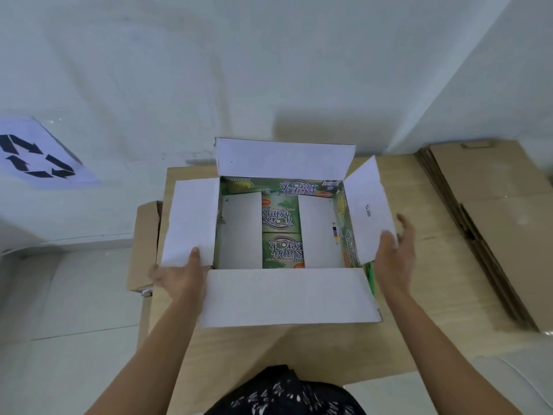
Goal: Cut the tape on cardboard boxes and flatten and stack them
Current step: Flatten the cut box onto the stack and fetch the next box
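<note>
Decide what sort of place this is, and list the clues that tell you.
Probably a recycling corner of a storeroom: a recycling sign on the white wall, a stack of flattened cardboard on the right, and an open box resting on more flat cardboard.

Box (285, 298): white flaps, green printed interior with white lettering. Flattened cardboard (493, 211): plain brown. Paper sign (39, 154): white, black recycling arrows. Garment (287, 393): black, white speckled print.

Bare forearms, black garment (287, 393) with white leaf print
</note>
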A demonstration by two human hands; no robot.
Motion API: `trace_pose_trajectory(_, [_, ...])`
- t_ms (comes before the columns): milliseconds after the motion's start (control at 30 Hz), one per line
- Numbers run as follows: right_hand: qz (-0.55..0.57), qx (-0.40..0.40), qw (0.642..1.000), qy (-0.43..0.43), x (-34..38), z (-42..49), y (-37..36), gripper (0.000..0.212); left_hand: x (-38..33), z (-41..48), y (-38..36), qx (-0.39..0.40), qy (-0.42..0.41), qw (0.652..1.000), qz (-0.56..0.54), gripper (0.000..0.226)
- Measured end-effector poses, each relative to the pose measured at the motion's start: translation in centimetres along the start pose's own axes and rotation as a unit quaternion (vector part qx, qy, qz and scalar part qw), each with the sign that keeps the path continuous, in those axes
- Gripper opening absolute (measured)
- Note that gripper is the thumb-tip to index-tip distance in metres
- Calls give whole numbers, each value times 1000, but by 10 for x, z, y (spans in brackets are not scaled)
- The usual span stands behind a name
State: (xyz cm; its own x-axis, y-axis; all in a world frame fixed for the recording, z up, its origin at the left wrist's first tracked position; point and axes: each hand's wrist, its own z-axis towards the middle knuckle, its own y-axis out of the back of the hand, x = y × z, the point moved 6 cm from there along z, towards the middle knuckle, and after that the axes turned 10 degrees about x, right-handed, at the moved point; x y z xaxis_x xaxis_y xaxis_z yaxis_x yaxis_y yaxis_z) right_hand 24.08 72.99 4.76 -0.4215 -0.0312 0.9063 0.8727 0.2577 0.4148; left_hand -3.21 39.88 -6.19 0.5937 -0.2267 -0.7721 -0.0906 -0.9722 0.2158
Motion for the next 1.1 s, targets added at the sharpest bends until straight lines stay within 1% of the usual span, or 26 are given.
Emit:
trace_pose_trajectory(33, [-9, -26, 1000, 1, -6, 5, 8, 53, -12, -5, 0, -14, -55, 997, 51, 95])
trace_pose_trajectory(67, [-30, -44, 999, -3, -12, 8, 14, 61, -26, -9, -2, -15, -114, 986, 120, 94])
trace_pose_trajectory(100, [-93, -52, 994, -8, -20, 14, 16, 69, -37, -14, -7, -9, -167, 964, 206, 87])
trace_pose_trajectory(133, [-192, -38, 981, -12, -27, 16, 14, 73, -44, -20, -15, 9, -207, 932, 297, 76])
trace_pose_trajectory(167, [-307, 5, 952, -14, -40, 18, 6, 71, -44, -22, -24, 42, -233, 897, 374, 65])
trace_pose_trajectory(200, [-387, 70, 919, -20, -52, 18, -5, 67, -38, -21, -32, 85, -234, 867, 431, 57])
trace_pose_trajectory(233, [-416, 146, 897, -42, -66, 17, -16, 64, -28, -19, -37, 127, -216, 849, 465, 53])
trace_pose_trajectory(267, [-403, 212, 888, -63, -79, 17, -23, 63, -18, -15, -37, 157, -193, 845, 474, 52])
trace_pose_trajectory(300, [-369, 255, 891, -73, -83, 16, -27, 61, -13, -10, -37, 174, -176, 848, 469, 52])
trace_pose_trajectory(333, [-343, 276, 894, -82, -83, 19, -26, 57, -12, -7, -38, 188, -167, 850, 463, 53])
trace_pose_trajectory(400, [-307, 291, 902, -82, -75, 27, -23, 50, -17, -6, -39, 190, -166, 842, 477, 61])
trace_pose_trajectory(433, [-282, 287, 912, -81, -70, 31, -21, 49, -20, -9, -40, 175, -174, 834, 494, 65])
trace_pose_trajectory(467, [-267, 269, 924, -62, -63, 33, -18, 48, -25, -14, -43, 151, -195, 824, 510, 68])
trace_pose_trajectory(500, [-246, 242, 938, -40, -57, 33, -17, 49, -29, -22, -47, 132, -240, 810, 519, 70])
trace_pose_trajectory(533, [-217, 209, 953, -27, -52, 30, -15, 49, -34, -35, -55, 129, -299, 786, 526, 70])
trace_pose_trajectory(567, [-190, 177, 966, -22, -49, 25, -13, 50, -37, -50, -66, 142, -358, 754, 531, 69])
trace_pose_trajectory(600, [-165, 150, 975, -25, -48, 20, -12, 51, -34, -62, -78, 177, -403, 716, 542, 70])
trace_pose_trajectory(633, [-143, 132, 980, -34, -49, 13, -12, 51, -29, -74, -91, 235, -414, 680, 558, 75])
trace_pose_trajectory(700, [-119, 123, 984, -58, -55, 0, -15, 55, -10, -89, -110, 354, -351, 616, 610, 86])
trace_pose_trajectory(733, [-113, 126, 984, -62, -58, -7, -16, 59, -2, -94, -116, 382, -326, 587, 635, 90])
trace_pose_trajectory(767, [-107, 131, 983, -67, -62, -14, -17, 63, 3, -97, -121, 384, -319, 563, 659, 92])
trace_pose_trajectory(800, [-102, 135, 983, -73, -66, -20, -16, 66, 5, -98, -125, 371, -325, 549, 675, 93])
trace_pose_trajectory(867, [-94, 134, 984, -76, -71, -27, -14, 69, 6, -96, -131, 330, -349, 542, 690, 85])
trace_pose_trajectory(967, [-68, 97, 988, -98, -74, -33, -4, 63, 4, -97, -140, 290, -376, 555, 683, 60])
trace_pose_trajectory(1033, [-13, 54, 989, -135, -81, -35, 4, 55, -2, -98, -143, 264, -391, 560, 681, 47])
trace_pose_trajectory(1100, [56, 19, 984, -168, -89, -40, 9, 49, -15, -97, -145, 234, -413, 559, 680, 40])
